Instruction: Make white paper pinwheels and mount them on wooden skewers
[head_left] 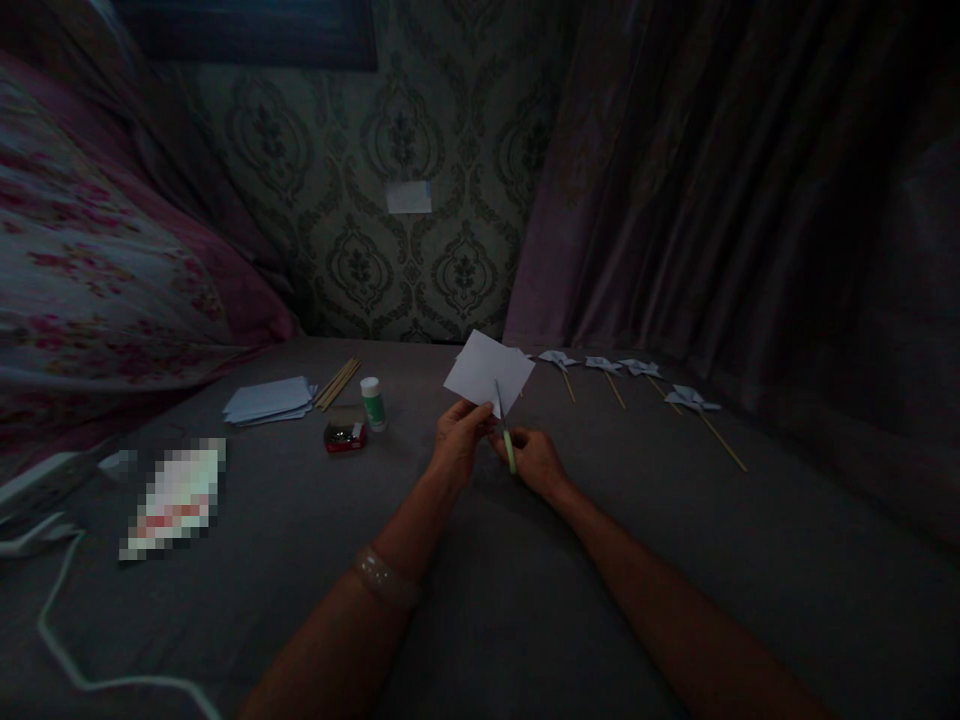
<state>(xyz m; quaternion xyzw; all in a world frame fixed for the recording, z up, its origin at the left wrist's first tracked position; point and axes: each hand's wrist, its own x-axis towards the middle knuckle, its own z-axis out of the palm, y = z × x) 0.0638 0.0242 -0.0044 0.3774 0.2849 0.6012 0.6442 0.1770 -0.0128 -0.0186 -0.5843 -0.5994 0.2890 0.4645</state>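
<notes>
- Grey cloth lies beneath the work.
- White paper square, held up over it, points one corner nearward; it should be kept taut.
- Right hand has its fingers closed around green-handled scissors; a steady squeeze should suit.
- Left hand pinches the paper beside that corner, fingertips best clear of the cut.
- Blades reach inward from the near corner; short, straight snips seem wise.

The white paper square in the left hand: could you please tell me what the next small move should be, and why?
Probably a short snip inward with the scissors, stopping before the middle: the left hand holds the paper square, the right hand holds the scissors, their blades lie at its lower corner, and the pinwheels suggest slit corners.
</notes>
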